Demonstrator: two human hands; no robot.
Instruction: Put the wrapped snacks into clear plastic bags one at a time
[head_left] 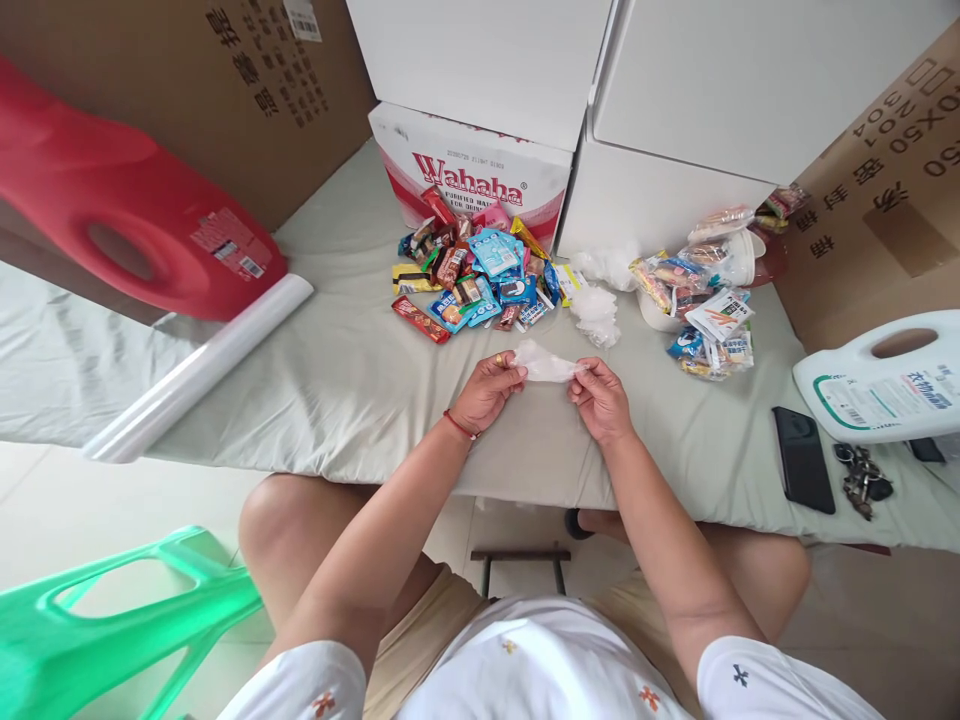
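- Near the front edge of the table (360, 390), at its middle, the left hand (487, 388) pinched one end of a thin clear bag (546, 364) between thumb and forefinger, the other fingers curled in.
- The right hand (600, 398) pinched the opposite end the same way, so the bag hung stretched between the two hands, just above the cloth.
- The step in hand looked like working the bag's mouth open; the film seemed stuck flat, so the next move would call for rubbing its layers apart with the fingertips rather than pulling harder.
- Toward the front right corner lay a dark phone (802, 460) with keys (861, 480) just beside it.
- Just beyond the hands sat crumpled clear bags (596, 310).
- Farther back, a pile of wrapped snacks (480, 275) lay against a Wahaha carton (472, 170) at the far edge.
- Filled snack bags (705, 320) lay to the right of the pile.
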